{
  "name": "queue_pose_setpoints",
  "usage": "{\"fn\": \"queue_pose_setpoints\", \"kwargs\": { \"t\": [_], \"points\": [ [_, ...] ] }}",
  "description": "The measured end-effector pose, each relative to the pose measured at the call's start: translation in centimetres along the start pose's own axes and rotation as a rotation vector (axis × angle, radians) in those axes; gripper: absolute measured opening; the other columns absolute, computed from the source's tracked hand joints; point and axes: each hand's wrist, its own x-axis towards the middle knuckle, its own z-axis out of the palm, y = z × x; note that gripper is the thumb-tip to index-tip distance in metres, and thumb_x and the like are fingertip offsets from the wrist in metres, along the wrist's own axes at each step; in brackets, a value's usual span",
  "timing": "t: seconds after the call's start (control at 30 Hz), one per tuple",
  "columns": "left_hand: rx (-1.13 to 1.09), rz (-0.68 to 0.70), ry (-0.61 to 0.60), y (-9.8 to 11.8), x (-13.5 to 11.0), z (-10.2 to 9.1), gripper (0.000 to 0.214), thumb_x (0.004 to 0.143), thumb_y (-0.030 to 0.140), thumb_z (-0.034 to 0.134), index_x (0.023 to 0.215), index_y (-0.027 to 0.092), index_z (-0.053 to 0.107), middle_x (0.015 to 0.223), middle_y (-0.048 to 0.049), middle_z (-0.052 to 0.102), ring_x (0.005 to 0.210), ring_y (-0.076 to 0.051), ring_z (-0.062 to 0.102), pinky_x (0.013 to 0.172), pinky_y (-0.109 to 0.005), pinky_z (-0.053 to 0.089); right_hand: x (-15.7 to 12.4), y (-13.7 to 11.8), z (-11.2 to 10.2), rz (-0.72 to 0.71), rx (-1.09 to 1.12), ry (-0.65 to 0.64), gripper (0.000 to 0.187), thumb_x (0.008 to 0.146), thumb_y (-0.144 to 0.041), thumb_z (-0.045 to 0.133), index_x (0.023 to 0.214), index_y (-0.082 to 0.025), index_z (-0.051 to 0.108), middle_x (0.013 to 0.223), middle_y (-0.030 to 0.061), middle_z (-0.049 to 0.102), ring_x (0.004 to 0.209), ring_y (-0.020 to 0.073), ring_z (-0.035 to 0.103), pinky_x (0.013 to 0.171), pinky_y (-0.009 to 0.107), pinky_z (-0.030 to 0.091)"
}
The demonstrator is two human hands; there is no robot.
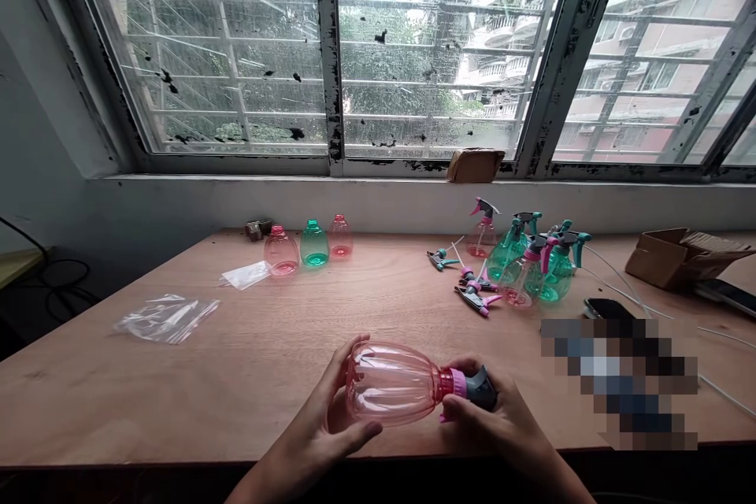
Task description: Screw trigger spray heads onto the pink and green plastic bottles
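Observation:
A clear pink spray bottle (393, 383) lies sideways between my hands above the front of the table. My left hand (338, 402) is wrapped round its base. My right hand (481, 405) grips the pink collar and dark spray head at the other end; the trigger is mostly hidden by the fingers. Toward the back left stand a pink bottle (281, 253), a green bottle (314, 244) and another pink bottle (340, 236), all without spray heads. Loose spray heads (476, 299) lie at the right, beside several bottles fitted with heads, among them a green spray bottle (557, 276).
Clear plastic bags (168, 318) and a white packet (244, 276) lie at the left of the wooden table (283, 323). An opened cardboard box (673, 258), a phone (611, 309) and white cables are on the right. Behind runs a barred window.

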Motion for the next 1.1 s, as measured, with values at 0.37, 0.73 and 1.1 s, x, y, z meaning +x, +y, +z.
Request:
{"fn": "queue_pose_setpoints", "kwargs": {
  "t": [0.37, 0.73, 1.1],
  "points": [
    [0.057, -0.015, 0.034, -1.0, 0.2, -0.6, 0.089, 0.082, 0.034, 0.08, 0.153, 0.035, 0.026, 0.163, -0.0076, 0.031, 0.151, -0.033, 0.026, 0.124, -0.052, 0.021, -0.1, 0.1, 0.0, 0.017, 0.03, -0.013, 0.034, 0.075, -0.041, 0.085, 0.094, -0.019, 0.068, 0.076, 0.0013, 0.073, 0.063, 0.0208, 0.073, 0.059, 0.029, 0.058],
    [0.022, -0.011, 0.021, -0.7, 0.4, -0.3, 0.096, 0.084, 0.034, 0.079, 0.156, 0.041, 0.016, 0.162, -0.0068, 0.036, 0.144, -0.033, 0.04, 0.122, -0.051, 0.027, 0.0, 0.4, -0.1, -0.003, 0.055, -0.029, 0.031, 0.077, -0.037, 0.084, 0.096, -0.018, 0.067, 0.075, 0.001, 0.072, 0.063, 0.0198, 0.073, 0.059, 0.028, 0.057],
    [0.151, 0.093, 0.02, -1.3, 0.2, -0.4, 0.092, 0.084, 0.028, 0.079, 0.154, 0.041, 0.021, 0.163, -0.0066, 0.031, 0.144, -0.031, 0.038, 0.119, -0.049, 0.033, -0.1, 0.2, 0.0, -0.001, 0.07, -0.028, 0.03, 0.076, -0.036, 0.085, 0.095, -0.019, 0.068, 0.074, 0.0001, 0.072, 0.062, 0.018, 0.071, 0.058, 0.026, 0.056]
  ]
}}
